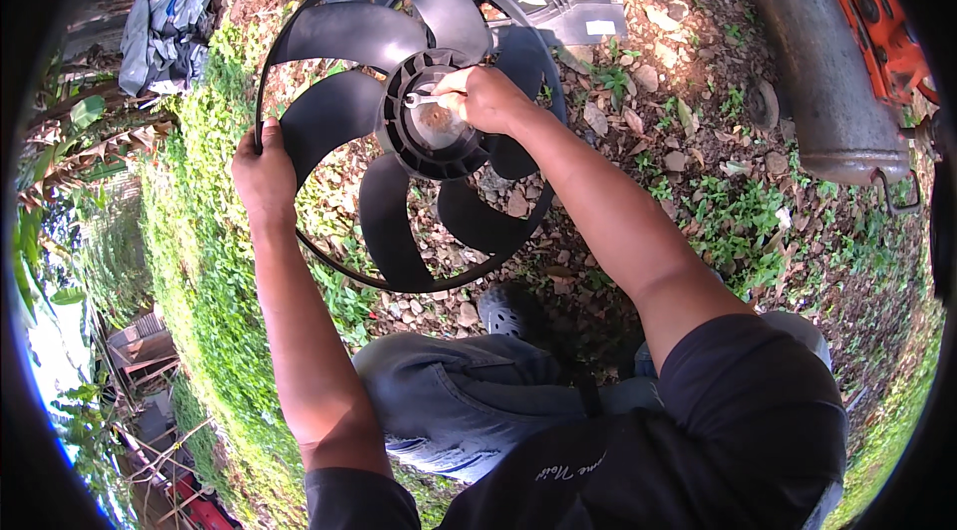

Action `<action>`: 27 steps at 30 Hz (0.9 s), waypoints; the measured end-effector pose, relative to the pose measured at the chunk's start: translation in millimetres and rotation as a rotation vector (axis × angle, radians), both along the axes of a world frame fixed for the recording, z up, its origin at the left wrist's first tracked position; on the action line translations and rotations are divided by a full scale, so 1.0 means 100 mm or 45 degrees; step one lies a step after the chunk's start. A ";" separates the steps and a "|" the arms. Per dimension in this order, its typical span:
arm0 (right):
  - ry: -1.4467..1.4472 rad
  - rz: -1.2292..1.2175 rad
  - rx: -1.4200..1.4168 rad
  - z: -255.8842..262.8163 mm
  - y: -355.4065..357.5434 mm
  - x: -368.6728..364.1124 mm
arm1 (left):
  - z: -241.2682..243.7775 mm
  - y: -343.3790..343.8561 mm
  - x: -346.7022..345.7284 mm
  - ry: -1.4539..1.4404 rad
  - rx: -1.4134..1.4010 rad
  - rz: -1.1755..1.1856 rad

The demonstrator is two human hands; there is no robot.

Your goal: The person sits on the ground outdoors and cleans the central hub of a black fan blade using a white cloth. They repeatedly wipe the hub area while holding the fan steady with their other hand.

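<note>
A black plastic radiator fan wheel (329, 111) with several curved blades and an outer ring faces me. My left hand (265, 167) grips the ring at its left side, thumb over the edge. In my right hand (482, 100) is a small metal open-end wrench (422, 100), its jaw lying over the fan's hub. A rounded metal motor housing (437, 128) with a rusty spot sits in the middle of the ribbed hub. My right fingers partly cover the wrench handle and the hub's upper right.
Behind the wheel lies a black fan shroud (583, 3) with a white label. A large metal cylinder (830, 66) and an orange tool case or machine part (875, 36) are at the right. Grey sheeting (168, 21) hangs upper left. Stones and leaves cover the ground.
</note>
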State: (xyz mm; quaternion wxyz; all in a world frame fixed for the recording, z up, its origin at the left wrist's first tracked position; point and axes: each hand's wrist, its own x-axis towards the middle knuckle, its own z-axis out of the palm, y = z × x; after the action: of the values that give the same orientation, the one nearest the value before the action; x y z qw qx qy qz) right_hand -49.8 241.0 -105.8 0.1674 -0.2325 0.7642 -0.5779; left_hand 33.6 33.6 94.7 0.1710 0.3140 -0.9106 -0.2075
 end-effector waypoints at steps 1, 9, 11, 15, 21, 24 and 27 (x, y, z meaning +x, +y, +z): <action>0.014 0.006 -0.014 -0.02 -0.01 0.00 | 0.00 -0.01 0.00 -0.007 -0.011 -0.002; 0.187 0.080 -0.040 -0.01 -0.05 -0.09 | -0.03 -0.04 -0.01 -0.014 -0.016 0.011; 0.244 0.118 0.050 0.03 -0.05 -0.15 | -0.03 -0.04 -0.01 0.005 0.008 0.007; 0.407 0.155 0.192 0.13 -0.02 -0.24 | -0.04 -0.03 0.00 0.042 0.026 -0.004; 0.408 0.196 0.324 0.20 -0.01 -0.23 | -0.04 -0.04 -0.01 0.007 0.040 0.026; 0.397 0.197 0.373 0.26 0.02 -0.21 | -0.04 -0.04 -0.01 0.017 0.071 0.030; 0.544 0.167 0.428 0.26 0.02 -0.16 | -0.02 0.02 -0.01 0.020 0.053 0.035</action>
State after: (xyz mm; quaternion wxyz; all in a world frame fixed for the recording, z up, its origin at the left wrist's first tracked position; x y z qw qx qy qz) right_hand -66.2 243.1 -80.0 0.0757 -0.3672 0.8505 -0.3688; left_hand 32.4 35.6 92.7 0.1743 0.3283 -0.9002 -0.2266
